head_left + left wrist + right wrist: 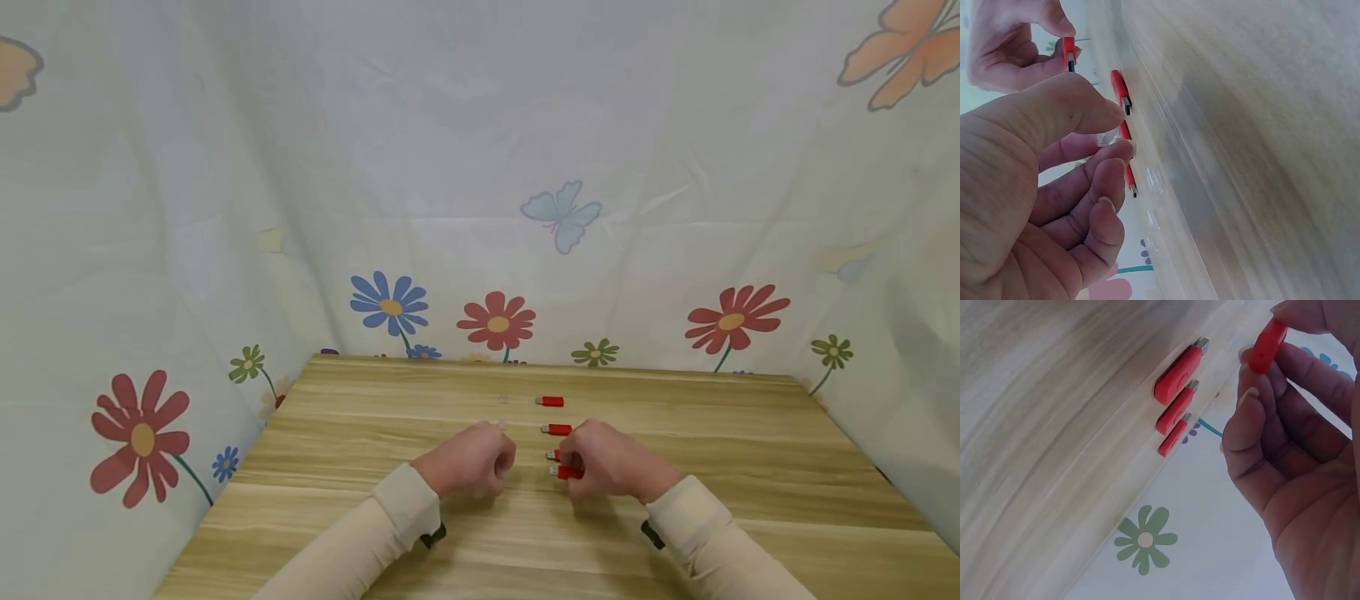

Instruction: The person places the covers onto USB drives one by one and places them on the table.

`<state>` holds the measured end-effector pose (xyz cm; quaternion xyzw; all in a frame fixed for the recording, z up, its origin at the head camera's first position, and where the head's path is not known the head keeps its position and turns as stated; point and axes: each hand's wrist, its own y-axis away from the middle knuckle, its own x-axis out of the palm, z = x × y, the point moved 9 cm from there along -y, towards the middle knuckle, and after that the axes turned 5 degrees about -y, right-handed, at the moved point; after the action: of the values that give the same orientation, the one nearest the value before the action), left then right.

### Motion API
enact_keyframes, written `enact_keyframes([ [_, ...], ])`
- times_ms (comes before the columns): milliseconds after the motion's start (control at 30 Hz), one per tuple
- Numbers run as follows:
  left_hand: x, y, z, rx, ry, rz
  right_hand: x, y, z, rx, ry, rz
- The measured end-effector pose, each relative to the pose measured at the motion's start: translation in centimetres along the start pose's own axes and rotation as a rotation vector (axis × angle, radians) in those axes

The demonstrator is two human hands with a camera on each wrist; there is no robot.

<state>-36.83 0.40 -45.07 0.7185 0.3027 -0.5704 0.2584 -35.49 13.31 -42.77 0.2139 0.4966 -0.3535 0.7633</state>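
The person's right hand (611, 460) pinches a red USB stick with a metal plug (572, 472) just above the wood-grain tabletop (360, 417); the left hand (468, 458), fingers curled, pinches a small clear plastic cap (1108, 137). The step looks like bringing stick and cap face to face; the next move would call for lining up plug and cap opening. From the head, the held cap is hidden; the left wrist view shows it, plus three loose clear caps (1155, 180).
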Motion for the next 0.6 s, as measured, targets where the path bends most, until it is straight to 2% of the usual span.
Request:
enact_keyframes([
  [167, -0.4, 0.0, -0.1, 0.013, 0.046, -0.029, -0.4, 0.1, 0.1, -0.039, -0.011, -0.019],
  [400, -1.5, -0.1, -0.2, 0.07, 0.126, -0.121, -1.5, 0.5, 0.6, -0.109, 0.0, -0.096],
  [600, -2.3, 0.4, -0.2, 0.044, 0.2, -0.131, -2.3, 1.0, 0.9, -0.141, -0.012, -0.14],
])
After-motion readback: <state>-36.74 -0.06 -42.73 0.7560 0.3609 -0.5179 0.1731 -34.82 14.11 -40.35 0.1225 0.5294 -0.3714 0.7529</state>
